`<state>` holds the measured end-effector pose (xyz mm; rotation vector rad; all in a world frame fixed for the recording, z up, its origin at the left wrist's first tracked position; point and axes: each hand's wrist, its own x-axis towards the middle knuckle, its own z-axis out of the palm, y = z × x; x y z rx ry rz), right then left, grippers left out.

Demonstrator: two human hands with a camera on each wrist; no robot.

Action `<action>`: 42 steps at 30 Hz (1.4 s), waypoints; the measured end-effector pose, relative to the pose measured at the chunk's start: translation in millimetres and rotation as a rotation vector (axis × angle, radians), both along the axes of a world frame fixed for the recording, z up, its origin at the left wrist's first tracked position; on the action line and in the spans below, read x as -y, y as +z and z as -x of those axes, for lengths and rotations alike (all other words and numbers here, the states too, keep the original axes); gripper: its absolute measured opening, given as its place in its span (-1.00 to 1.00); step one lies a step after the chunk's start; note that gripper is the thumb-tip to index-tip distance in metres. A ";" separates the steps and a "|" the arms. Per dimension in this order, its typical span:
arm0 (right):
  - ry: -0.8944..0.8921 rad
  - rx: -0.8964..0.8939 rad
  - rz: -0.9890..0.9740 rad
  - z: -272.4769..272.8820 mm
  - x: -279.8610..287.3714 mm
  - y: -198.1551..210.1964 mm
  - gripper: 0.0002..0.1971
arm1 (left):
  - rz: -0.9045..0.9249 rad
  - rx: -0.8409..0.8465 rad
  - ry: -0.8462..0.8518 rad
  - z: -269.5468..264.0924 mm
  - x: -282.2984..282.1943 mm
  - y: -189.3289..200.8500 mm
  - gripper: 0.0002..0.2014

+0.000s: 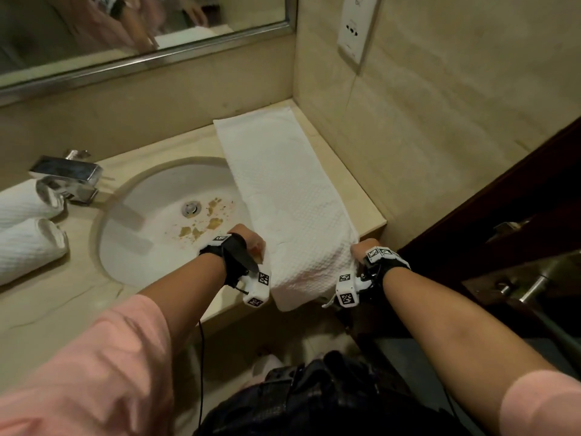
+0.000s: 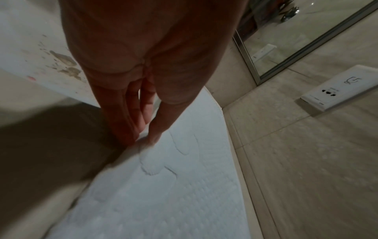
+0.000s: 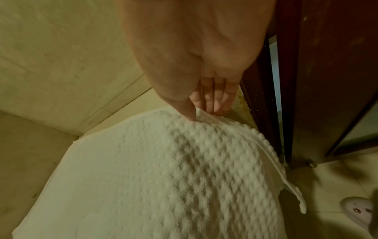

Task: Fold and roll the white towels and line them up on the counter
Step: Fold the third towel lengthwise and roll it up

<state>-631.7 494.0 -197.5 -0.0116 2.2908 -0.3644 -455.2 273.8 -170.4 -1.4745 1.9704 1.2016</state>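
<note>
Progress: two rolled towels [image 1: 28,228] lie side by side at the left edge of the head view, on the counter [image 1: 201,143] below the faucet [image 1: 67,177], apparently finished. A third, the folded towel [image 1: 292,196], runs as a long strip from the centre of the frame toward the lower middle, its near end draped over the counter's front edge; judged from this, folding is done and rolling has not begun. The left hand [image 1: 251,243] pinches the strip's left edge between thumb and fingers [image 2: 131,129]; the right hand [image 1: 361,250] pinches the right edge likewise. Container: the sink [image 1: 132,240], left of centre, holds only brownish stains around its drain [image 1: 191,208]; the towel's left edge overlaps its rim
</note>
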 end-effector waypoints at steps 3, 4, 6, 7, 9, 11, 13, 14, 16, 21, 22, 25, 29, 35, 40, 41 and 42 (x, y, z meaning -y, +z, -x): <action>0.057 -0.009 0.000 4.4 -4.0 -7.8 -0.71 | -0.059 -0.043 0.042 -3.8 -4.5 -7.7 -0.63; 0.067 -0.008 0.018 5.1 -4.5 -9.3 -0.72 | -0.064 -0.064 0.054 -5.2 -7.3 -7.1 -0.65; 0.081 0.016 0.046 5.5 -5.7 -10.8 -0.73 | -0.066 -0.061 0.062 -7.8 -13.0 -6.4 -0.68; 0.086 0.031 0.055 5.8 -6.3 -12.2 -0.73 | -0.059 -0.054 0.058 -9.0 -16.5 -4.8 -0.69; 0.074 0.029 0.106 7.0 -7.0 -15.9 -0.67 | -0.040 -0.046 0.038 -11.9 -22.1 -4.9 -0.70; 0.016 0.022 0.167 4.3 -9.2 -19.8 -0.64 | -0.031 -0.032 0.036 -15.8 -31.6 -5.0 -0.71; -0.107 0.024 0.251 -3.7 -13.2 -22.6 -0.68 | -0.011 -0.022 0.054 -20.0 -42.9 -6.6 -0.72; -0.163 0.028 0.298 -6.5 -14.7 -27.2 -0.68 | -0.001 -0.034 0.082 -21.8 -48.9 -8.1 -0.72; -0.238 0.048 0.357 -10.5 -16.9 -33.8 -0.62 | 0.022 -0.054 0.133 -27.3 -59.4 -10.8 -0.72; -0.291 0.042 0.406 -22.9 -32.2 -43.4 -0.63 | 0.102 -0.110 0.305 -41.2 -84.5 -30.4 -0.77; -0.309 0.041 0.417 -24.9 -35.6 -48.8 -0.63 | 0.117 -0.125 0.345 -44.5 -89.9 -34.9 -0.75; -0.379 0.011 0.459 -33.4 -40.7 -57.3 -0.69 | 0.140 -0.109 0.410 -53.1 -107.0 -39.0 -0.79; -0.402 -0.072 0.498 -40.4 -44.3 -51.6 -0.72 | 0.048 -0.055 0.451 -64.6 -124.2 -55.4 -0.81; -0.389 -0.116 0.536 -40.1 -52.4 -43.0 -0.69 | -0.184 -0.190 0.632 -70.1 -134.5 -80.7 -0.60; -0.339 -0.130 0.508 -32.3 -55.8 -36.4 -0.68 | -0.310 -0.310 0.684 -60.8 -136.3 -87.9 -0.57; -0.318 -0.136 0.498 -31.3 -57.4 -35.7 -0.71 | -0.319 -0.314 0.663 -57.9 -137.1 -88.9 -0.57; -0.300 -0.143 0.490 -30.5 -58.8 -35.2 -0.75 | -0.335 -0.328 0.643 -54.8 -137.7 -89.4 -0.58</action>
